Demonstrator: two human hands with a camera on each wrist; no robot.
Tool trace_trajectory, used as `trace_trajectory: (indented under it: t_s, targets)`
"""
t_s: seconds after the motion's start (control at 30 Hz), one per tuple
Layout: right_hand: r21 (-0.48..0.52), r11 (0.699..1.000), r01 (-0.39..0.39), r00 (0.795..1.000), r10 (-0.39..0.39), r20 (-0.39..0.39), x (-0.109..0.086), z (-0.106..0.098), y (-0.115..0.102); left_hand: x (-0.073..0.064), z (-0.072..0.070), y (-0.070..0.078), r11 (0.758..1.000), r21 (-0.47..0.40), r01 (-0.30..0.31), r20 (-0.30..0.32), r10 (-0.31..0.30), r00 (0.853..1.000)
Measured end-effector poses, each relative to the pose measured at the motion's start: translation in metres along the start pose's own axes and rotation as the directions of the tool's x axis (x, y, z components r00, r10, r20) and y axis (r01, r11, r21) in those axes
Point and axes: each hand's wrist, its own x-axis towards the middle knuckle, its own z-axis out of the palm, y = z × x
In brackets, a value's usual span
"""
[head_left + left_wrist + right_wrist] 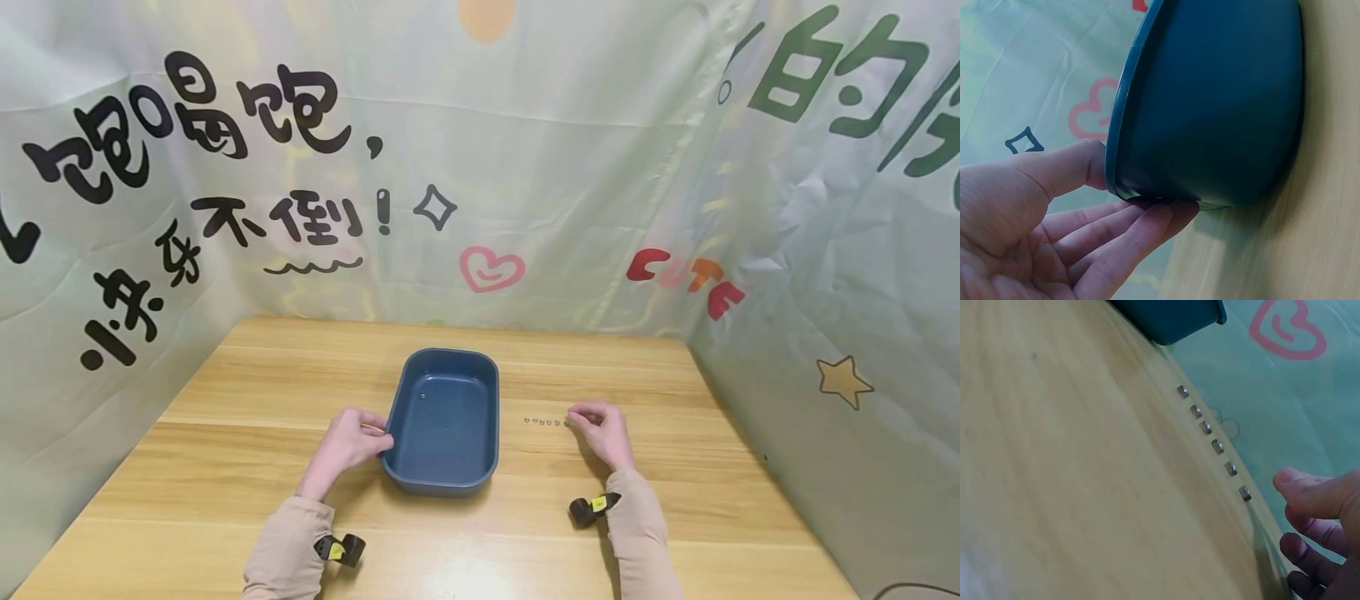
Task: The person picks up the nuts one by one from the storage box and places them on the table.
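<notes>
A deep blue rectangular tray (442, 482) stands on the wooden table. My left hand (358, 435) holds its left side, thumb at the rim and fingers against the outer wall in the left wrist view. One small metal nut (422, 397) lies inside the tray. To the tray's right, several small metal nuts (1217, 447) lie in a spaced row. My right hand (603, 429) hovers by the right end of that row, beside the endmost nut (1245, 493). Its thumb (1310, 492) reaches forward above loosely bent fingers, and nothing shows between them.
The wooden table (300, 354) extends around the tray. Printed cloth (570, 183) hangs behind and at both sides of it. A small camera is strapped to each wrist, and a dark cable (911, 587) shows at the lower right.
</notes>
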Motion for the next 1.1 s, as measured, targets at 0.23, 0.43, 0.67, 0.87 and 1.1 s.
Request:
trace_trajectory:
  t_s: [0.23,0.43,0.67,0.87,1.1]
  targets:
    - [-0.057,0.998,-0.007,1.0,0.007,0.009,-0.002,0.0,0.007,-0.001,0.0,0.001,1.0,0.007,0.0,0.001,0.0,1.0]
    - [-0.087,0.996,0.002,1.0,-0.004,-0.021,-0.004,0.002,0.011,0.0,0.0,0.001,1.0,0.005,0.0,0.007,0.0,1.0]
    - [-0.115,0.993,0.006,0.999,-0.01,-0.031,-0.005,0.005,0.014,0.0,-0.001,0.001,1.0,0.012,-0.007,0.007,0.007,1.0]
    - [-0.142,0.989,0.038,0.999,-0.043,-0.032,-0.007,0.007,0.015,0.0,-0.001,0.001,1.0,0.003,-0.007,0.002,0.007,1.0]
    - [-0.166,0.981,0.103,0.99,-0.117,-0.078,-0.009,0.009,0.017,0.001,0.0,0.0,1.0,0.003,-0.007,-0.005,0.007,1.0]
